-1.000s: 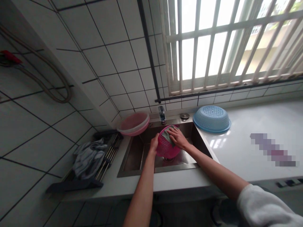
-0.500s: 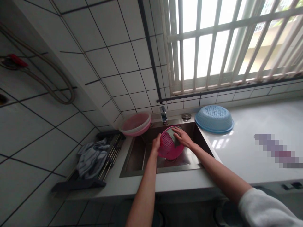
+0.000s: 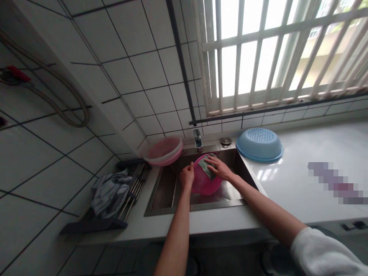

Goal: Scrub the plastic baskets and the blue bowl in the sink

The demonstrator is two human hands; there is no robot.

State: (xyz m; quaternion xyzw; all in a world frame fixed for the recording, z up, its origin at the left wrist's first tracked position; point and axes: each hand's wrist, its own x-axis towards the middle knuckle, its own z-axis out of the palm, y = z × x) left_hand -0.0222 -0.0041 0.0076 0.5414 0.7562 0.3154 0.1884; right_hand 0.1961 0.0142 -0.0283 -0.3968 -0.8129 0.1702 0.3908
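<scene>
Clamping pink colander (image 3: pixel 207 188) over sink (image 3: pixel 218 204): left hand (image 3: pixel 188 176). Right hand (image 3: pixel 220 169), fingers spread, pins green cloth (image 3: pixel 204 165) against it.

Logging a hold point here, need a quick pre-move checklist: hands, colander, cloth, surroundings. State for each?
1. Left hand on the left edge of the pink colander: ok, closed there.
2. Right hand on the green cloth: ok, spread over it, against the colander.
3. Colander within the sink outline: ok, tilted.
4. Colander resting on the sink floor: cannot tell, underside hidden.
5. Blue basket clear of both hands: ok, upside down on the counter right of the sink.
6. Faucet shut off: cannot tell, outlet too small to read.
</scene>
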